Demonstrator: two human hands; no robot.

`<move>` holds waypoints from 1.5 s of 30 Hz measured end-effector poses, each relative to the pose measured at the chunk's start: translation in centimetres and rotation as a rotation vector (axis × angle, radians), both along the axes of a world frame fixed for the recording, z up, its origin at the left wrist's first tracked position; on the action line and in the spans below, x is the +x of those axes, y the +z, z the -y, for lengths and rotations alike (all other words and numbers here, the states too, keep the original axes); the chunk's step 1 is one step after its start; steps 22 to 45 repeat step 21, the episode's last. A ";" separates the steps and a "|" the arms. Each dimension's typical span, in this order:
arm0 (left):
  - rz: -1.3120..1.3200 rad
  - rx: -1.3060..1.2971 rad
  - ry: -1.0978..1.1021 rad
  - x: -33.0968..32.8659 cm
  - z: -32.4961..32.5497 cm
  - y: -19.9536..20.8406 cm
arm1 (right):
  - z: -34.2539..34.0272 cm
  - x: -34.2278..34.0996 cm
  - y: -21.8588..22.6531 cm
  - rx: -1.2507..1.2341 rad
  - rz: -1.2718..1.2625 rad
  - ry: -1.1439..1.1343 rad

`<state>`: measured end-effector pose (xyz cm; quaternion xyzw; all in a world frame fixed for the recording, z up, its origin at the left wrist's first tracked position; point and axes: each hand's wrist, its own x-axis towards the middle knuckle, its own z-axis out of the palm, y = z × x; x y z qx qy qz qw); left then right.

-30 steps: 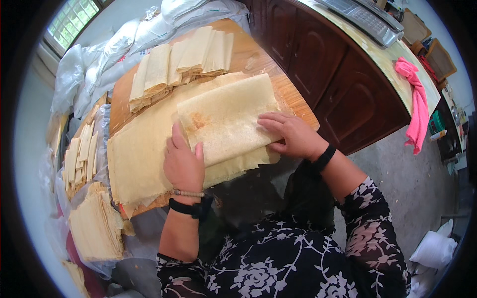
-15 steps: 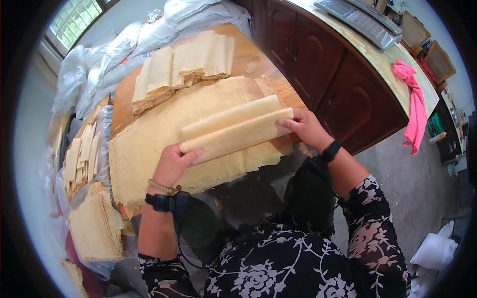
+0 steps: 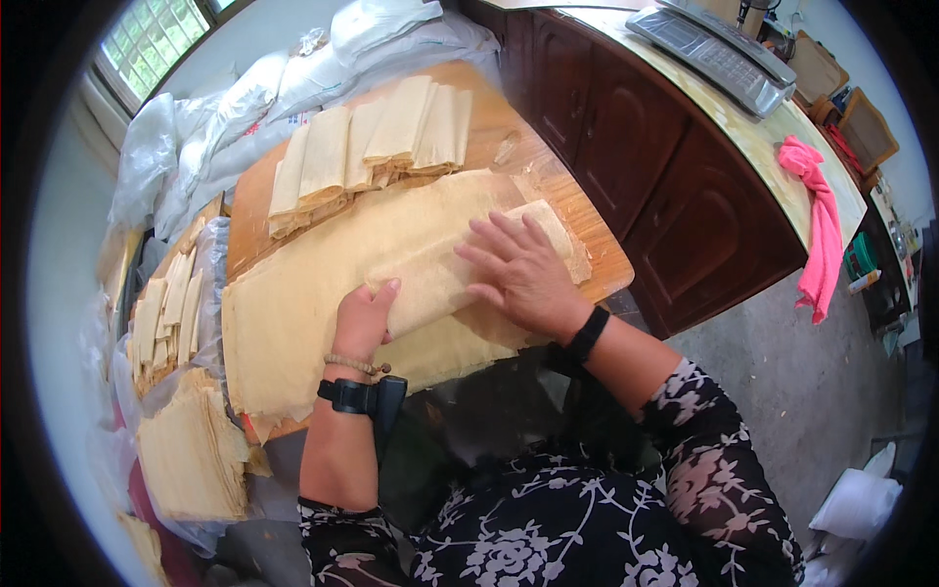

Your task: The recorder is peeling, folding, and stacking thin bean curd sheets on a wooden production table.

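Note:
A thin pale-yellow sheet, folded into a long strip (image 3: 430, 284) and looking like tofu skin, lies on a flat stack of the same sheets (image 3: 303, 293). My left hand (image 3: 362, 318) grips the strip's left end, thumb on top. Over the strip's right half, my right hand (image 3: 528, 284) rests palm down with its fingers spread, hiding part of it. Beyond the stack, several folded sheets (image 3: 372, 132) sit side by side in a row on the wooden table (image 3: 606, 266).
More folded strips (image 3: 166, 313) and a ragged pile of sheets (image 3: 191, 445) stand at the left. White sacks (image 3: 284, 83) line the back. To the right, dark cabinets (image 3: 636, 127) carry a counter with a grey scale (image 3: 709, 59) and a pink cloth (image 3: 812, 225).
My right hand has let go of the strip's right end and now lies spread on top of it. The raised strip has come down flat onto the stack.

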<state>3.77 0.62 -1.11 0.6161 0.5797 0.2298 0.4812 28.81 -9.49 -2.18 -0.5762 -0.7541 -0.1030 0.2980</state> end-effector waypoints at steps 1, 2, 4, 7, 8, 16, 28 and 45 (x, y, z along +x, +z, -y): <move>-0.025 0.022 0.011 0.3 0.0 0.0 | -0.1 -0.1 -0.2 -0.021 0.009 -0.011; -0.057 0.041 0.053 0.3 0.1 0.1 | -0.4 -0.3 -0.5 -0.114 0.008 -0.025; -0.373 0.236 0.006 0.7 0.4 0.5 | -0.8 -0.3 -1.2 -0.194 0.012 -0.037; -0.754 0.807 0.025 1.7 1.2 0.8 | -1.3 0.0 -1.7 -0.191 0.030 -0.022; -0.795 1.232 0.073 2.1 1.1 1.0 | -1.4 0.0 -1.7 -0.209 0.028 -0.023; -0.633 0.758 -0.468 4.1 -3.1 2.0 | -1.3 0.2 -0.2 -0.263 -0.029 -0.025; -0.245 0.177 -0.558 3.2 -7.4 4.6 | 1.2 4.1 1.7 -0.198 -0.408 -0.015; -0.245 0.177 -0.558 3.2 -7.4 4.6 | 1.2 4.1 1.7 -0.198 -0.408 -0.015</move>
